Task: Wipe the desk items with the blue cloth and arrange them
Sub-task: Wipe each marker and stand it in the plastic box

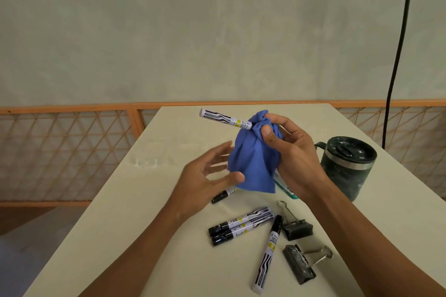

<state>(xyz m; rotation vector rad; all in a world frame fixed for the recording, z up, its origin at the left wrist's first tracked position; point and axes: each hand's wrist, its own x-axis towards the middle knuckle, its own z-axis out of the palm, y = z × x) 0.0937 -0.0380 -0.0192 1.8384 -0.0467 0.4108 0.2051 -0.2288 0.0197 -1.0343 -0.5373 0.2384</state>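
We see the desk [169, 200] with a dark mug [345, 169] near its right edge. Above the desk's middle the blue cloth [253, 164] hangs bunched in the right hand [296, 159], fingers pinching it round 1 end of a marker [225, 119]. The left hand [205, 176] is spread, just beside the cloth. Toward the near edge we log 4 loose markers [241, 224], with 2 binder clips [295, 226] to their right.

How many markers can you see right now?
5. A held marker pokes from the blue cloth in the right hand; a half-hidden marker lies under the left hand; paired markers lie together; an angled marker beside the binder clips. The cloth may hide more.
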